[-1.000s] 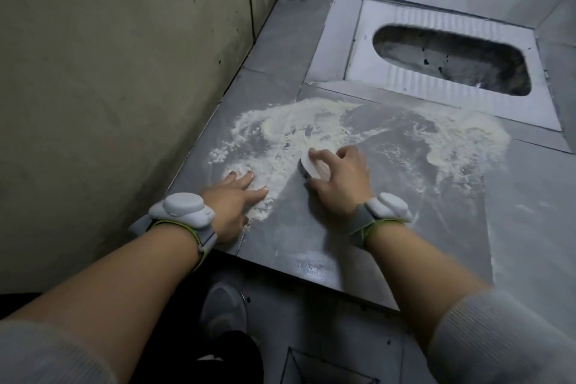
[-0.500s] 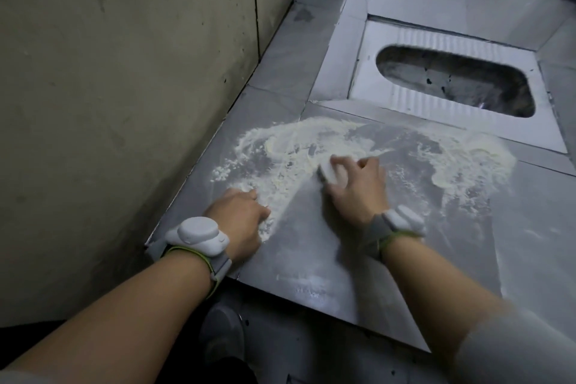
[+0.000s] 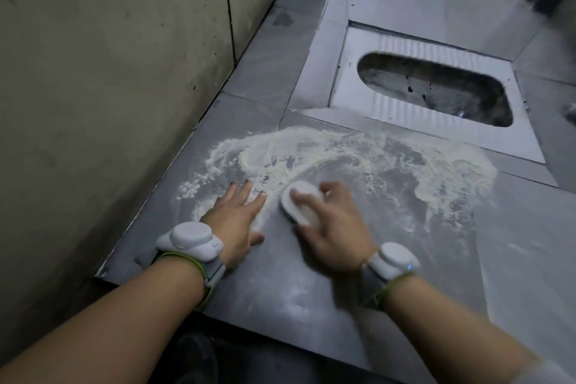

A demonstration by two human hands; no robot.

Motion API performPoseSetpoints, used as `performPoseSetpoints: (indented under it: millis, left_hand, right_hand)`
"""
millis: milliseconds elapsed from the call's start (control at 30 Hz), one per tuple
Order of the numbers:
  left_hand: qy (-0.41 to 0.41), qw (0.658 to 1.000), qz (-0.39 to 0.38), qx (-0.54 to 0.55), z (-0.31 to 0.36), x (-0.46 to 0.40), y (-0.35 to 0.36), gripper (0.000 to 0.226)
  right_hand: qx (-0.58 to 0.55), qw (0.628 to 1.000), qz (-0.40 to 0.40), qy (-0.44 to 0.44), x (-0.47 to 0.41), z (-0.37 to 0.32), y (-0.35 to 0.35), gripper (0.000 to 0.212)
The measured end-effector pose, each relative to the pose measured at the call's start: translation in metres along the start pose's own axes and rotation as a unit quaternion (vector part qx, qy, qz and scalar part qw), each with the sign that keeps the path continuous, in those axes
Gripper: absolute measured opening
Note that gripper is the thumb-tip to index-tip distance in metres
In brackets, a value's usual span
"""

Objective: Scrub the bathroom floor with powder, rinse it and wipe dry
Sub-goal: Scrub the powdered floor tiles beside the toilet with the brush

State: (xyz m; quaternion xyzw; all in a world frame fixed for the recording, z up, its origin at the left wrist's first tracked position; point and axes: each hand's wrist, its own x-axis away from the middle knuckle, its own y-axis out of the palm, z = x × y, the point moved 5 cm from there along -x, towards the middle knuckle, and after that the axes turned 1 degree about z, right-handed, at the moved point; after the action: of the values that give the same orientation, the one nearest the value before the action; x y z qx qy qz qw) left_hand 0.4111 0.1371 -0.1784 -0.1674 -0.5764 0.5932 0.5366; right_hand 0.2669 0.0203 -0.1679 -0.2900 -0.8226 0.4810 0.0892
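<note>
Pale powder (image 3: 343, 153) is smeared in a wide arc over the raised grey floor tile (image 3: 280, 284). My right hand (image 3: 333, 234) grips a white oval scrub brush (image 3: 300, 204) pressed flat on the tile at the near edge of the powder. To its left, my left hand (image 3: 238, 221) rests palm down on the tile with fingers spread, fingertips in the powder. Both wrists carry white bands.
A squat toilet pan (image 3: 389, 50) is set into the floor beyond the powder. A beige tiled wall (image 3: 109, 72) runs close along the left. The tiled step drops to a darker lower floor (image 3: 249, 358) near me, where a shoe (image 3: 193, 355) shows.
My right hand has pulled the brush back toward me and leftward through the powder. My left hand has flattened out and spread its fingers. The view has tilted up a little.
</note>
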Motion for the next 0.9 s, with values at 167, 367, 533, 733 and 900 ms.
performPoseSetpoints:
  millis: [167, 367, 533, 733, 900]
  left_hand:
    - [-0.003, 1.000, -0.005, -0.008, 0.002, -0.001, -0.002, 0.080]
    - [-0.010, 1.000, -0.007, -0.006, 0.002, -0.002, -0.004, 0.079]
    - [-0.011, 1.000, -0.010, -0.005, 0.005, -0.001, -0.003, 0.079]
    - [-0.023, 0.998, -0.019, -0.055, 0.011, -0.002, -0.010, 0.074]
    - [0.003, 0.996, 0.089, -0.025, 0.028, -0.013, -0.041, 0.030]
  right_hand:
    - [0.051, 0.994, 0.019, 0.094, -0.040, 0.045, -0.022, 0.046]
    - [0.016, 0.999, -0.034, -0.019, 0.002, -0.012, 0.008, 0.050]
    - [0.073, 0.981, 0.041, 0.176, -0.040, 0.057, -0.024, 0.047]
    - [0.056, 0.998, 0.005, -0.004, -0.007, 0.004, 0.002, 0.052]
    - [0.109, 0.989, 0.057, 0.081, -0.045, 0.081, -0.031, 0.049]
